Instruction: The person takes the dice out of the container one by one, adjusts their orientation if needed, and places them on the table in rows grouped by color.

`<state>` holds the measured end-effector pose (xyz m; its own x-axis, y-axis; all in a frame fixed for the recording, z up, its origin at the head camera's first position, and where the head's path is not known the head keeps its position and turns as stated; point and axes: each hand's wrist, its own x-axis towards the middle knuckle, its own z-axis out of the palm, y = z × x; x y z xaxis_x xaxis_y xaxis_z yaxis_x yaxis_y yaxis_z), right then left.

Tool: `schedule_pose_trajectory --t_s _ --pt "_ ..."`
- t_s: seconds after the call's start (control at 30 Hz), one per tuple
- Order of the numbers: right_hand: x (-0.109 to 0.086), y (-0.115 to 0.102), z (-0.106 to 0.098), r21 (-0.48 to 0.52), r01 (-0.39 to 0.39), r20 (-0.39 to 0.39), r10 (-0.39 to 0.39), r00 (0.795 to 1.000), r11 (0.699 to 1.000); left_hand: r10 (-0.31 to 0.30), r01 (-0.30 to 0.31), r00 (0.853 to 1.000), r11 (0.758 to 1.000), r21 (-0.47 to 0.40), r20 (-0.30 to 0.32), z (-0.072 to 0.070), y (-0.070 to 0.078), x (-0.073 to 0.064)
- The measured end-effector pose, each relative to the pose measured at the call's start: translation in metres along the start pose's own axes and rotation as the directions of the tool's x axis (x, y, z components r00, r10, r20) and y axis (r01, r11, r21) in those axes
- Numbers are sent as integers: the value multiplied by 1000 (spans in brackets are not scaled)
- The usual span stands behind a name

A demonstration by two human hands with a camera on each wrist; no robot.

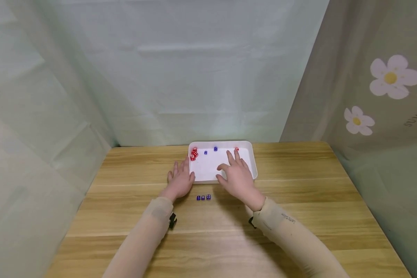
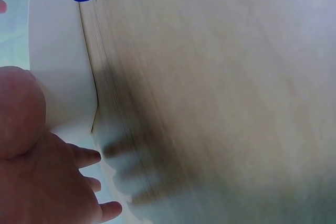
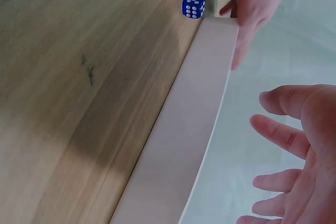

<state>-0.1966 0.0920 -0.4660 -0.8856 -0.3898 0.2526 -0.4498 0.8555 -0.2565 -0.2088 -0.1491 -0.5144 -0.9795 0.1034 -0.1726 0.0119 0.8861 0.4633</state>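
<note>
Clock refs = tray centre, head view.

Far left: pale curtain (image 1: 38,116). Then left sleeve (image 1: 139,241) coming in from 7 o'clock, black strap (image 1: 172,220) at the cuff.

Left hand (image 1: 181,181) at 8 o'clock, fingers straight and apart, palm side down. Thumb and index lie against the left end of the white tray (image 1: 205,170). Tray sits flat at the far side of the tabletop (image 1: 125,216), long side across.

Red dice (image 1: 194,153) bunched inside tray at 10 o'clock, by its left wall; too small to count reliably. Row of three blue dice (image 1: 203,197) on the tabletop at 7 o'clock, just outside the near wall, side by side.

Inside tray again: one blue die (image 1: 205,152) at 10 o'clock, right of the red bunch; another blue die (image 1: 216,149) at 11, near the far wall.

Right hand (image 1: 239,178) at 5 o'clock, over the tray's right half. Fingers spread wide, thumb and index apart. Lone red die (image 1: 236,148) at 1 o'clock, just past its fingertips; can't tell if they touch.

Right sleeve (image 1: 299,243) runs off toward 5. Far right: flowered curtain (image 1: 378,154).
</note>
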Motion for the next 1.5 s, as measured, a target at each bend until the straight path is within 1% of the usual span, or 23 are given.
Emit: schedule_pose_trajectory --t_s 0.13,0.33,0.47,0.63,0.83,1.0,1.1,1.3,1.5 --pt "0 1 -3 11 2 -1 -2 1000 1000 4 -4 1000 1000 -4 -16 1 -1 0" --pt "5 8 -5 27 -28 29 27 999 999 14 -14 1000 1000 -24 -24 5 0 1" --pt "13 12 -5 18 -43 43 42 998 999 9 -9 1000 1000 -12 -16 8 1 2" --pt "29 11 -2 -7 -66 61 67 996 998 11 -11 1000 1000 8 -22 6 3 1" --pt "56 7 12 -56 -60 88 65 994 997 8 -8 999 1000 15 -32 6 2 1" --pt "78 7 25 -79 -111 100 119 988 991 22 -21 999 1000 3 -49 8 3 1" --pt "88 6 33 -83 -141 104 149 983 987 20 -21 999 1000 -7 -47 8 3 0" --pt "100 3 47 -66 -195 120 202 972 979 12 -11 1000 1000 11 -26 5 5 -3" --pt "106 2 56 -59 -226 136 232 963 972 17 -17 999 1000 8 -34 3 8 -4"
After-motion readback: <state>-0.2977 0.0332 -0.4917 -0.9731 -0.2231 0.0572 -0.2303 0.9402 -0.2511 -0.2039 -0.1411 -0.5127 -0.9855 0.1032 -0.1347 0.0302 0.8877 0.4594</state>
